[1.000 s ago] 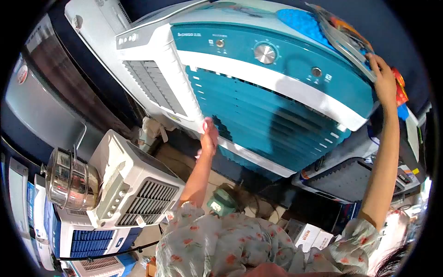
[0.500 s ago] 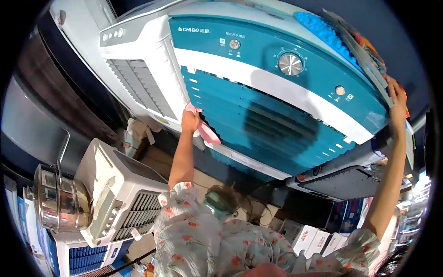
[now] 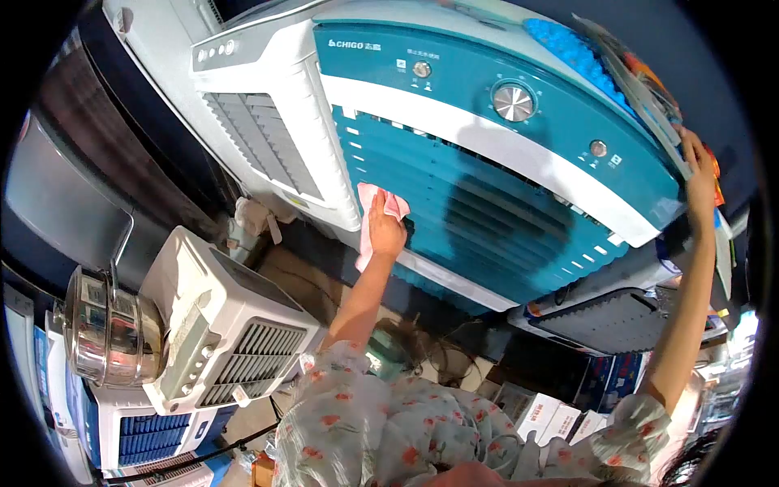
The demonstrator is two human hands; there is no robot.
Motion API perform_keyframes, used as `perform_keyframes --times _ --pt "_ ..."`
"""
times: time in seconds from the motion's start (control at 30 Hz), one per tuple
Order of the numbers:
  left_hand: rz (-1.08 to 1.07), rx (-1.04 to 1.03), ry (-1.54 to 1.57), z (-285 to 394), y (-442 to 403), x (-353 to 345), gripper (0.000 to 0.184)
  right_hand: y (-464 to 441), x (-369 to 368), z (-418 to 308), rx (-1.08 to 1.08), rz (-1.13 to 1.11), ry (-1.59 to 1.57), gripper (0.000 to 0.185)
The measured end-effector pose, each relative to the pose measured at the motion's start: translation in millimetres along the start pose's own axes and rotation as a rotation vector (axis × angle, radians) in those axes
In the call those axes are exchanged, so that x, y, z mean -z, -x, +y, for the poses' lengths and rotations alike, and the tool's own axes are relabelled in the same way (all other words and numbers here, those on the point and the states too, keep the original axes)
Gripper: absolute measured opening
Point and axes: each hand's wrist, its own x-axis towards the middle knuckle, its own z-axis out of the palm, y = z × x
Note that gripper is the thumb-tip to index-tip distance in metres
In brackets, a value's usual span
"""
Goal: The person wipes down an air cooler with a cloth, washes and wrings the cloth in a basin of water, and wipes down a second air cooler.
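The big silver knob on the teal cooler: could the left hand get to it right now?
Probably yes: only the teal cooler's open front seems to lie between the left hand and the silver knob. The pink cloth it grips might hamper turning, though.

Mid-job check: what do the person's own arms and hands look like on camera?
The left sleeve and right sleeve are short and pale with a scattered reddish floral print. The left hand and right hand are ungloved; no watch or bracelet shows.

White "CHIGO 志高" lettering stands on the teal cooler, upper left
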Motion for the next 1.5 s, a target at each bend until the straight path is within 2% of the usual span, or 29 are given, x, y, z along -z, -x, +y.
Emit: perform_keyframes --times 0.03,0.13,0.23,0.33,0.37,0.43,0.53,0.63,0.67,0.77,0.87,0.93,1.0,1.1,1.13,1.17,1.27,1.3,1.4,1.43,1.5 --pt "0.033 0.025 -0.014 12 1 0 0.049 1 1 -1 0.003 -0.003 -0.007 0.042" --pt "-0.116 0.072 -0.048 1 -13 -2 0.03 -1 1 0 0.017 0.013 0.0 0.044" --pt "0.021 0.004 0.005 1 -21 -5 0.021 -8 0 14 0.073 -0.009 -0.007 0.045" --pt "-0.032 -0.108 -0.114 9 -9 -32 0.023 -6 0 10 0.05 -0.012 0.014 0.045" --pt "-0.114 0.037 -0.086 36 -1 -25 0.029 -5 -1 9 0.035 0.004 0.031 0.045" --pt "-0.107 0.02 -0.037 60 16 -33 0.032 -11 -3 20 0.077 0.0 0.023 0.046" --pt "0.06 0.046 -0.015 84 31 -46 0.04 -16 -4 30 0.083 -0.019 0.011 0.047" --pt "-0.316 0.161 -0.07 117 37 -36 0.051 -18 -4 32 0.062 0.007 0.088 0.049" --pt "-0.223 0.171 0.062 144 39 -20 0.059 -15 -4 27 0.059 0.018 0.122 0.049" --pt "-0.159 0.079 0.186 157 68 -62 0.062 -13 -5 20 0.047 0.036 0.178 0.05" --pt "-0.205 0.035 0.331 197 82 -49 0.063 -11 -6 20 0.066 0.049 0.189 0.049" --pt "-0.209 0.083 0.656 225 81 -33 0.062 -8 -3 11 0.065 0.022 0.202 0.049" --pt "-0.212 0.226 0.952 245 85 -33 0.055 -10 -4 14 0.075 0.038 0.221 0.049" --pt "-0.191 0.619 1.348 275 101 -41 0.039 -4 -2 10 0.054 0.067 0.223 0.05" --pt "-0.266 0.568 1.335 280 107 -39 0.036 -5 -4 6 0.051 0.069 0.212 0.05" --pt "-0.39 0.44 1.248 288 110 -25 0.034 -14 -4 17 0.032 0.012 0.201 0.053" --pt "-0.666 0.042 0.991 301 115 23 0.027 -24 -6 34 0.134 0.044 0.09 0.049" --pt "-0.564 -0.225 0.959 296 130 0 0.033 -26 -5 35 0.172 0.053 0.043 0.047" --pt "-0.955 0.492 1.425 288 152 -26 0.039 -19 -5 25 0.173 0.241 0.023 0.04" --pt "-0.96 0.598 1.81 280 159 -25 0.046 -10 -3 22 0.249 0.281 -0.16 0.036" --pt "-0.889 0.533 2.115 274 155 -9 0.048 32 9 -1 0.278 0.388 -0.202 0.034"
